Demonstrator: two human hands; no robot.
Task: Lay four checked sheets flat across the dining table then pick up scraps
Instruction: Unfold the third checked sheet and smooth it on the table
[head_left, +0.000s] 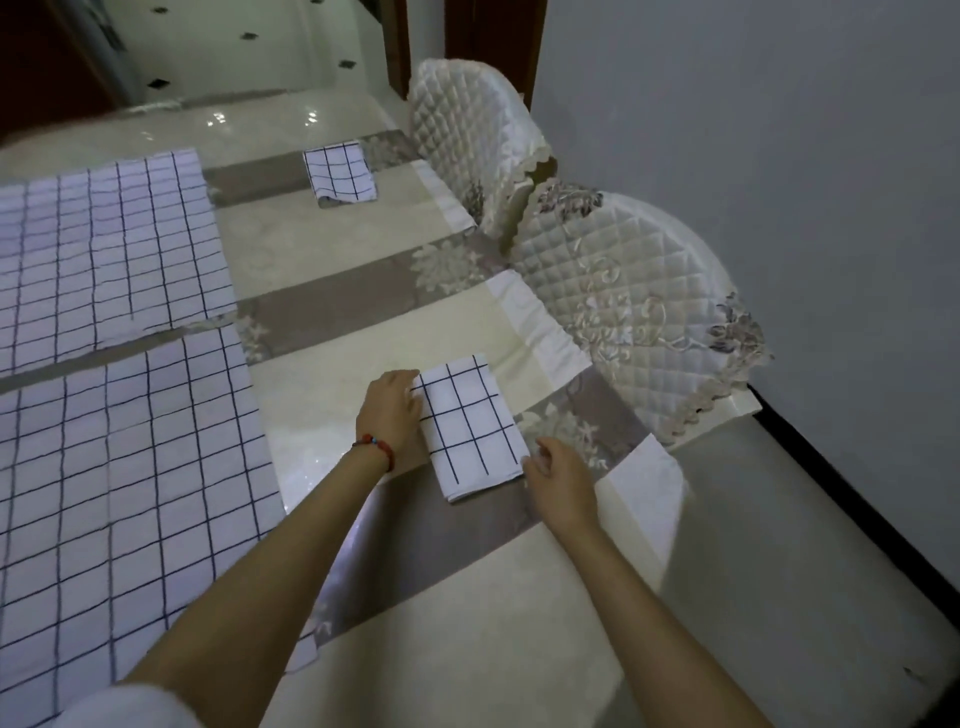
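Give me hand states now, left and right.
Left hand: open, fingers resting on the left edge of the folded checked sheet.
Right hand: at the sheet's near right corner; cannot tell whether it pinches it.

The two big sheets, the far one and the near one, are showing white cloth with thin dark blue lines making squares. The near folded sheet and the far folded sheet are showing the same white with dark blue squares. The surface is wearing a shiny cream cloth with grey-brown stripes and pale flower shapes. The chair covers are looking cream with a diamond stitch pattern and grey-purple flowers. The left hand is wearing a red bead bracelet with one blue bead. The wall is looking pale grey.
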